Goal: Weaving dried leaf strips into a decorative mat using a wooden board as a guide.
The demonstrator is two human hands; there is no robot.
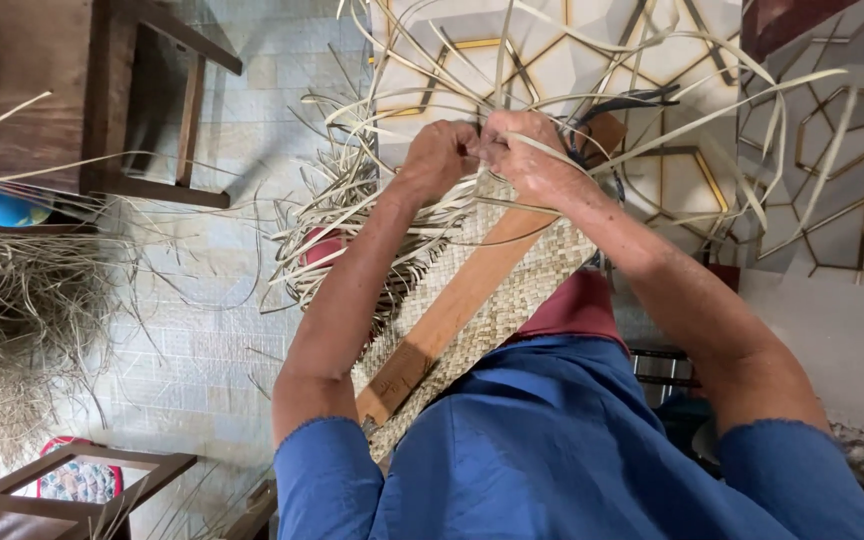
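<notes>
A broad checkered patch of the pale woven straw mat [512, 290] lies finished across the lap, under a long brown wooden board [457, 305]. At its far edge the left hand [439, 152] and right hand [527, 150] pinch shut on 1 of the loose pale straw strips [552, 150], I think, though the knuckles hide the fingertips. Many strips hang unwoven.

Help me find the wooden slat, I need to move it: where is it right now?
In the head view the wooden slat lies diagonally across the woven mat, centre frame, between the person's forearms, running up toward the right hand.
</notes>
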